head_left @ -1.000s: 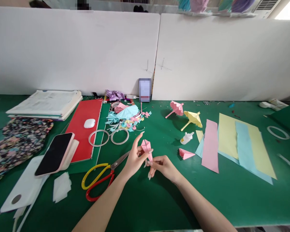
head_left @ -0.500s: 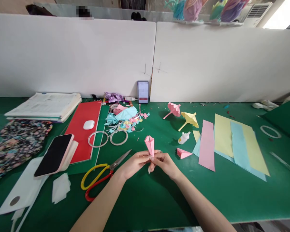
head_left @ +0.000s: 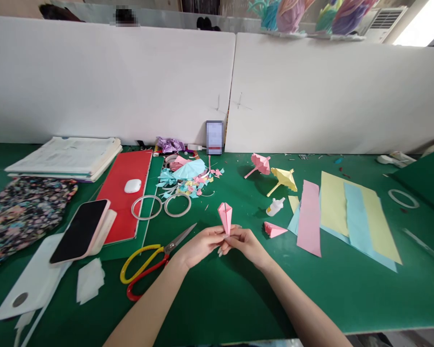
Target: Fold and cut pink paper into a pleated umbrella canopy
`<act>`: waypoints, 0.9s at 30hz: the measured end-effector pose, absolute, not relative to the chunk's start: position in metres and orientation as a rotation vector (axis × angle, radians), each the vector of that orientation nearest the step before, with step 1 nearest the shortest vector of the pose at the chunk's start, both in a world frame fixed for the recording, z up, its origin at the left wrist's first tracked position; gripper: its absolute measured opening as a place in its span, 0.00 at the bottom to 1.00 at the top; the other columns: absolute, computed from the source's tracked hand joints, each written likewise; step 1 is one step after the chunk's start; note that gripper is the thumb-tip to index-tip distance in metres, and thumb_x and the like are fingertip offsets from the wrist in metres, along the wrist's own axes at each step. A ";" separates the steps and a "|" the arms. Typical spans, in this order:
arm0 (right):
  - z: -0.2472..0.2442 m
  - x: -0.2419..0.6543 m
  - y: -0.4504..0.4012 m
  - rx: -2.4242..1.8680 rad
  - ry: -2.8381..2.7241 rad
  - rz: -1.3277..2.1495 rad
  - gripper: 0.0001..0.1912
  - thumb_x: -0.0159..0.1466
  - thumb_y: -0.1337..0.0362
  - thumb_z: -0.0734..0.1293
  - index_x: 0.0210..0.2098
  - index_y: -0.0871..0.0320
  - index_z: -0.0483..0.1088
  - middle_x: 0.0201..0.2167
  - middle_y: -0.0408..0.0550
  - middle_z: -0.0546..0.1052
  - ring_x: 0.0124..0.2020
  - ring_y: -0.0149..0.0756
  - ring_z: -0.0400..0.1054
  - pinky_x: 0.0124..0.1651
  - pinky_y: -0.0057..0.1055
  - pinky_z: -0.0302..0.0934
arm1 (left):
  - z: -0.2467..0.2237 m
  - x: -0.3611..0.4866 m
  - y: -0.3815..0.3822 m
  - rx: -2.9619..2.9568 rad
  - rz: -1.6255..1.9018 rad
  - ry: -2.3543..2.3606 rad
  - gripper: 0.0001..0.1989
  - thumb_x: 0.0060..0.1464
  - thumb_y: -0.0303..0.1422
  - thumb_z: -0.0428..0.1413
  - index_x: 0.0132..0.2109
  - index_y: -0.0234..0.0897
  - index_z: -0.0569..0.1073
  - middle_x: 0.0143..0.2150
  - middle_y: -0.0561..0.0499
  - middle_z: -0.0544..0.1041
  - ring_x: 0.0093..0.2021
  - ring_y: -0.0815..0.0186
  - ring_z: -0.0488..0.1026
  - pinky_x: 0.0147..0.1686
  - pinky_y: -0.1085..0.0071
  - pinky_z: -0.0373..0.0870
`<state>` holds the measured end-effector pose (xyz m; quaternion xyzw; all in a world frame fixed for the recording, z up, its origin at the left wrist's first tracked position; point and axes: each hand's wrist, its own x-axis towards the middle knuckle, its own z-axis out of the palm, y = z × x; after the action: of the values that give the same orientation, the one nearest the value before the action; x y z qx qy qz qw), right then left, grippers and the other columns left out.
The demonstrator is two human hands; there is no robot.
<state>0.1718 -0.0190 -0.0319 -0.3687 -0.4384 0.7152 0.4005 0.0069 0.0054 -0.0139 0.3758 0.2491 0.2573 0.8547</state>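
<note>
- Left hand (head_left: 203,245) has dropped down the pink folded paper (head_left: 225,216) to its base
- With closed fingers, it and the right hand (head_left: 247,246) pinch the narrow end, likely keeping folds tight

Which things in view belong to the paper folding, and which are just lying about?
Likely the job:
pink fold, held by left hand and right hand
second fold
coloured sheets
scissors
paper umbrellas

Probably just lying about:
black-screened phone
floral cloth
red folder
paper stack
</note>
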 end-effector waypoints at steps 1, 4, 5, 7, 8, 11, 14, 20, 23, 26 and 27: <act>-0.032 0.172 -0.019 -0.933 -1.106 1.809 0.19 0.55 0.52 0.70 0.33 0.64 0.74 0.24 0.48 0.77 0.26 0.33 0.73 0.37 0.33 0.68 | -0.014 0.007 0.005 0.789 0.539 0.526 0.20 0.56 0.30 0.54 0.55 0.29 0.71 0.27 0.50 0.67 0.29 0.68 0.63 0.32 0.68 0.56; -0.031 0.172 -0.019 -0.935 -1.114 1.816 0.19 0.55 0.51 0.70 0.32 0.64 0.74 0.24 0.49 0.77 0.26 0.34 0.73 0.37 0.34 0.68 | -0.015 0.008 0.005 0.794 0.543 0.530 0.19 0.56 0.30 0.54 0.55 0.29 0.71 0.26 0.50 0.66 0.28 0.68 0.62 0.32 0.68 0.55; -0.031 0.173 -0.019 -0.934 -1.120 1.820 0.19 0.55 0.51 0.70 0.32 0.65 0.75 0.24 0.49 0.78 0.26 0.34 0.73 0.37 0.34 0.68 | -0.015 0.008 0.004 0.793 0.547 0.530 0.19 0.56 0.30 0.54 0.55 0.29 0.71 0.26 0.51 0.66 0.28 0.68 0.63 0.32 0.68 0.54; -0.029 0.173 -0.019 -0.931 -1.131 1.826 0.20 0.55 0.51 0.70 0.31 0.65 0.75 0.24 0.50 0.78 0.26 0.35 0.73 0.37 0.34 0.68 | -0.016 0.009 0.004 0.784 0.555 0.529 0.20 0.57 0.31 0.54 0.56 0.29 0.70 0.25 0.50 0.66 0.29 0.68 0.63 0.33 0.68 0.55; -0.028 0.173 -0.019 -0.930 -1.134 1.828 0.20 0.55 0.51 0.70 0.31 0.65 0.75 0.24 0.50 0.78 0.26 0.35 0.73 0.37 0.34 0.68 | -0.016 0.009 0.004 0.780 0.560 0.529 0.20 0.57 0.31 0.54 0.56 0.29 0.70 0.25 0.50 0.67 0.29 0.67 0.63 0.33 0.68 0.55; -0.025 0.174 -0.019 -0.932 -1.132 1.827 0.21 0.55 0.50 0.70 0.29 0.66 0.75 0.24 0.51 0.78 0.26 0.35 0.73 0.37 0.34 0.68 | -0.017 0.010 0.003 0.777 0.570 0.528 0.21 0.57 0.31 0.54 0.57 0.30 0.69 0.23 0.51 0.67 0.28 0.68 0.63 0.33 0.68 0.56; -0.025 0.173 -0.019 -0.941 -1.125 1.833 0.21 0.55 0.50 0.69 0.29 0.66 0.75 0.24 0.51 0.78 0.25 0.34 0.73 0.37 0.33 0.68 | -0.017 0.010 0.003 0.771 0.586 0.536 0.22 0.58 0.33 0.53 0.58 0.31 0.68 0.24 0.50 0.68 0.28 0.67 0.64 0.33 0.68 0.57; -0.025 0.171 -0.021 -0.953 -1.111 1.872 0.22 0.55 0.50 0.70 0.33 0.66 0.76 0.23 0.52 0.79 0.25 0.35 0.74 0.37 0.35 0.68 | -0.014 0.006 0.006 0.799 0.644 0.593 0.18 0.56 0.34 0.55 0.53 0.35 0.74 0.46 0.40 0.76 0.42 0.60 0.69 0.41 0.65 0.63; -0.026 0.169 -0.022 -0.959 -1.101 1.893 0.23 0.54 0.50 0.71 0.34 0.67 0.75 0.23 0.52 0.79 0.24 0.36 0.74 0.35 0.34 0.68 | -0.011 0.004 0.008 0.791 0.667 0.595 0.18 0.57 0.33 0.55 0.54 0.37 0.72 0.55 0.39 0.72 0.47 0.58 0.70 0.44 0.63 0.64; -0.028 0.167 -0.023 -0.964 -1.088 1.911 0.23 0.53 0.50 0.71 0.35 0.67 0.75 0.24 0.53 0.80 0.25 0.37 0.75 0.34 0.34 0.68 | -0.008 0.001 0.011 0.780 0.686 0.583 0.18 0.57 0.31 0.55 0.55 0.39 0.72 0.59 0.41 0.69 0.56 0.56 0.66 0.53 0.62 0.61; -0.029 0.167 -0.023 -0.965 -1.085 1.916 0.23 0.53 0.50 0.71 0.35 0.67 0.75 0.24 0.53 0.80 0.25 0.37 0.75 0.34 0.34 0.68 | -0.007 -0.001 0.012 0.778 0.692 0.577 0.18 0.57 0.31 0.54 0.55 0.39 0.72 0.60 0.42 0.68 0.59 0.55 0.64 0.55 0.61 0.59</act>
<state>0.1665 -0.0233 -0.0288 -0.3745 -0.4211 0.7433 0.3604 -0.0007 0.0123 -0.0067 0.3662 0.2717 0.3261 0.8281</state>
